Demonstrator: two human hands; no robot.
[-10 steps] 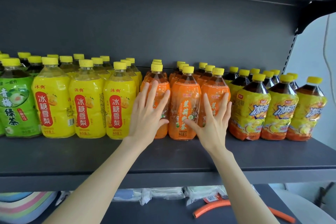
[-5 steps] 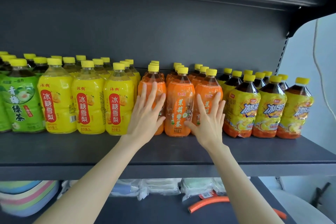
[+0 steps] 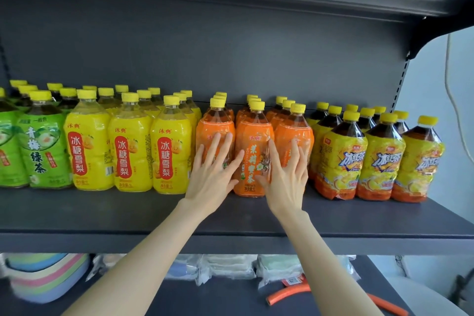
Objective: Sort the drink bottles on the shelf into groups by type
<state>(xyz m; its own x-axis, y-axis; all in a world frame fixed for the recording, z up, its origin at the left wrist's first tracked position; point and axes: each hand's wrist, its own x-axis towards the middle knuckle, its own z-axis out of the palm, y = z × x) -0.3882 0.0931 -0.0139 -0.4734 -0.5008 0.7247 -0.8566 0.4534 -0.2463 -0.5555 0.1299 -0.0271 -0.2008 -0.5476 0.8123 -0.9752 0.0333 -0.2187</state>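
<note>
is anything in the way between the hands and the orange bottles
Nothing visible does. The left hand lies with straight fingers on the front left orange bottle. The right hand lies the same way on the front right orange bottle, with its thumb across the middle orange bottle.

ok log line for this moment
left hand open, flat on orange bottles | right hand open, flat on same | bottles upright on shelf

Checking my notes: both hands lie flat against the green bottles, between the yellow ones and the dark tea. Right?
Not green: the head view shows left hand and right hand flat against the orange bottles, between the yellow bottles and the dark tea.
</note>
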